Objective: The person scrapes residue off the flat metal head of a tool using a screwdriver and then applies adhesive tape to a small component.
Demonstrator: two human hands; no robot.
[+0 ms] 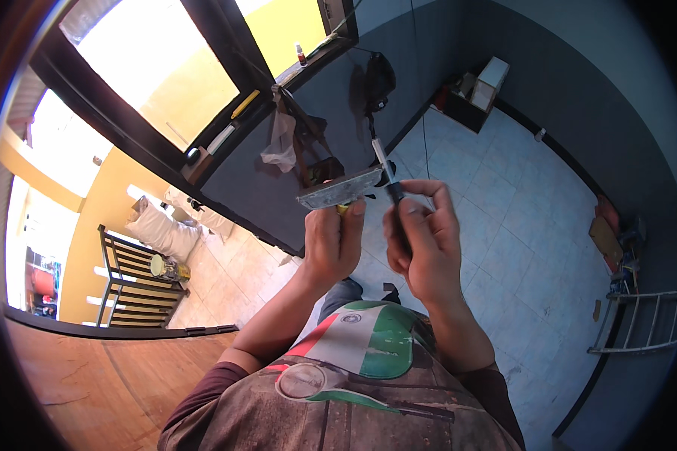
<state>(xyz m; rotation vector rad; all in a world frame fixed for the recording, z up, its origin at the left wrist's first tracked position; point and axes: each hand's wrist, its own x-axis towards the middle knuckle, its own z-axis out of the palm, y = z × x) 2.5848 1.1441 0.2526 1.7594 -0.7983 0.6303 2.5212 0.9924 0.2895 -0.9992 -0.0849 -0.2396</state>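
Note:
My left hand (332, 244) is closed round the yellow handle of a wide putty knife (340, 189). Its broad metal blade is smeared grey and lies nearly level above my fist. In my right hand (429, 244) is a black-handled tool with a narrow, pale metal blade (383, 159) pointing up and away. That blade crosses close to the right end of the putty knife; whether the two touch I cannot tell. Most of both handles is hidden in my fingers.
Ahead and left, a dark-framed window (233, 52) carries a yellow cutter (245, 104) and a small bottle (301, 54) on its sill. A plastic bag (280, 139) hangs below. Boxes (491, 81) stand in the far corner, a ladder (639, 323) at right, a wooden door (120, 376) at lower left.

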